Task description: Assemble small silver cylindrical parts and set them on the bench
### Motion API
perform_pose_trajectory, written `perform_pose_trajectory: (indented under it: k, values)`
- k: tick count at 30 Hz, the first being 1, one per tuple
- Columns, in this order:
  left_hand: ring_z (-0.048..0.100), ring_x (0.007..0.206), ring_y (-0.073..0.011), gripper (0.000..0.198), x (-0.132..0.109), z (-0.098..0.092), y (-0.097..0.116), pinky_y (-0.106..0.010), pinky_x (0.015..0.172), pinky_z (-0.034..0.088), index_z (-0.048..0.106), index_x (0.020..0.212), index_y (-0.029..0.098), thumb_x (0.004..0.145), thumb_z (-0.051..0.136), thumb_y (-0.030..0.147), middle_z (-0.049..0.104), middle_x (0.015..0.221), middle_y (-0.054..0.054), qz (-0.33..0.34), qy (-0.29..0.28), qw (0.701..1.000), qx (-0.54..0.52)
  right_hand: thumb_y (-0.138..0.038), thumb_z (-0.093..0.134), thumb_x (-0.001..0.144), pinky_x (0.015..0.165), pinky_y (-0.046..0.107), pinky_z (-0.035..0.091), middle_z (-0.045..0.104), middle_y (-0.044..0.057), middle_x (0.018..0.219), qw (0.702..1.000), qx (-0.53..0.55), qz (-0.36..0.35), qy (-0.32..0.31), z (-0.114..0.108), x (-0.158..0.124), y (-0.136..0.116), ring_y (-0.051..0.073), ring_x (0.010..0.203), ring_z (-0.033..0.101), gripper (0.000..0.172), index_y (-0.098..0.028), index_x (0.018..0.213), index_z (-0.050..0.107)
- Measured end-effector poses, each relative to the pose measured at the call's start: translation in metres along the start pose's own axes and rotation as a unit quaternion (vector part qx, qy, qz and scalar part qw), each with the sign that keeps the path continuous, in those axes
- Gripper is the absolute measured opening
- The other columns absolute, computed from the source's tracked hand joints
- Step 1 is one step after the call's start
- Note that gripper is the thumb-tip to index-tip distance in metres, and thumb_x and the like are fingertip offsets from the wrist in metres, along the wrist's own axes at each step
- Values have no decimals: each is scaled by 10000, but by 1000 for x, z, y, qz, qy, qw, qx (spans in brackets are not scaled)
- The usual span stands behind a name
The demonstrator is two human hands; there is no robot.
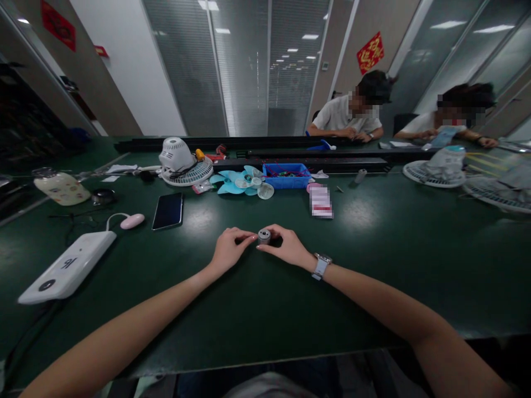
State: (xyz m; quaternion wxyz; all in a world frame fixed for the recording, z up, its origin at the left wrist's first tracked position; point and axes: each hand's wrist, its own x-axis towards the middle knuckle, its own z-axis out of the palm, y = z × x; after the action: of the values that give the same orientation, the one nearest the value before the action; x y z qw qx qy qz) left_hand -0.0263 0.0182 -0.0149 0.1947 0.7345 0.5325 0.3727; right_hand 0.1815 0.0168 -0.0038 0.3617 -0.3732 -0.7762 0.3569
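The right hand point(287, 246) holds a small metal cylinder point(264, 237) in a narrow grip, the thumb at its near side and the fingers curved behind it. The left hand point(229, 249) brings the tips of thumb and index finger close together at the 9 o'clock side of the cylinder; whether they also grip it, one cannot tell. The cylinder is upright, its top face with dark holes, low over the green table point(249, 326). On the right wrist is a watch point(321, 266) with pale strap.

Seen from the cylinder, a pink-and-white packet point(321, 200) lies at 2 o'clock. Between 9 and 10 o'clock is a smartphone point(168, 211), and farther, near 9 o'clock, a white device point(68, 268). A light-blue fan blade point(232, 182) lies at 11 o'clock, beside a blue tray point(286, 183) containing wires. Beyond, between 10 and 11 o'clock, stands a white fan head point(176, 155). Two persons sit farthest, at 1 and 2 o'clock.
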Motion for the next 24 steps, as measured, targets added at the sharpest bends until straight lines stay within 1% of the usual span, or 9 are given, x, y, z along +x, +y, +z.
perform_pose_trajectory:
  k: [3, 6, 9, 13, 16, 18, 20, 22, 24]
  values:
    - [596, 791, -221, 271, -3, 2, -1, -331, 715, 431, 778, 946, 254, 865, 584, 424, 718, 811, -54, 14, -27, 999, 35, -396, 731, 767, 843, 351, 525, 687, 42, 1054, 1000, 1, -13, 10, -1, -1, 0, 185, 947, 648, 416, -219, 1124, 609]
    - [586, 797, -226, 272, -3, 2, 0, -333, 710, 418, 778, 952, 285, 864, 582, 450, 717, 817, -48, 30, -53, 996, 70, -403, 696, 800, 848, 348, 519, 689, 44, 1050, 997, -28, -17, 73, -22, -5, 5, 183, 929, 649, 401, -215, 1142, 608]
    - [581, 802, -224, 278, -2, 2, -1, -333, 721, 411, 772, 981, 304, 870, 577, 468, 716, 822, -41, 41, -63, 994, 83, -434, 675, 807, 844, 363, 515, 695, 67, 1043, 977, -106, 9, 184, -68, -14, 22, 204, 906, 650, 409, -189, 1131, 623]
    - [581, 788, -216, 293, 0, 3, -2, -338, 746, 408, 768, 1001, 300, 882, 566, 475, 722, 832, -41, 49, -71, 992, 89, -465, 672, 781, 819, 391, 518, 706, 104, 1040, 912, -210, 93, 339, -144, -33, 65, 242, 885, 662, 486, -159, 1156, 624]
    - [575, 778, -211, 302, 0, 3, -1, -328, 733, 409, 766, 1012, 303, 879, 565, 485, 710, 816, -40, 45, -78, 991, 99, -460, 677, 758, 799, 388, 523, 715, 113, 1023, 874, -255, 140, 389, -184, -45, 99, 251, 876, 675, 508, -151, 1158, 624]
    - [574, 777, -209, 313, 0, 1, 2, -317, 716, 413, 760, 1030, 302, 874, 567, 492, 699, 804, -37, 42, -81, 991, 97, -456, 685, 739, 772, 376, 528, 719, 114, 993, 868, -261, 164, 390, -198, -51, 116, 248, 855, 679, 503, -146, 1132, 635]
    - [581, 757, -204, 353, 0, -1, 4, -301, 681, 419, 742, 1079, 280, 877, 551, 499, 693, 796, -35, 25, -76, 994, 73, -454, 692, 722, 739, 366, 531, 719, 121, 947, 872, -246, 192, 377, -205, -54, 125, 242, 818, 676, 500, -130, 1100, 641]
    - [593, 725, -191, 397, 0, -2, 4, -285, 644, 425, 716, 1124, 243, 894, 513, 496, 694, 810, -33, -6, -52, 998, 26, -440, 706, 705, 736, 370, 530, 707, 138, 963, 875, -228, 207, 374, -207, -55, 125, 242, 817, 667, 526, -111, 1107, 625]
    - [603, 695, -180, 414, 1, -3, 1, -274, 622, 432, 698, 1128, 212, 913, 470, 483, 688, 800, -27, -41, -9, 999, -22, -435, 727, 683, 799, 405, 515, 661, 164, 1102, 857, -246, 176, 418, -201, -53, 112, 260, 905, 645, 621, -107, 1187, 572]
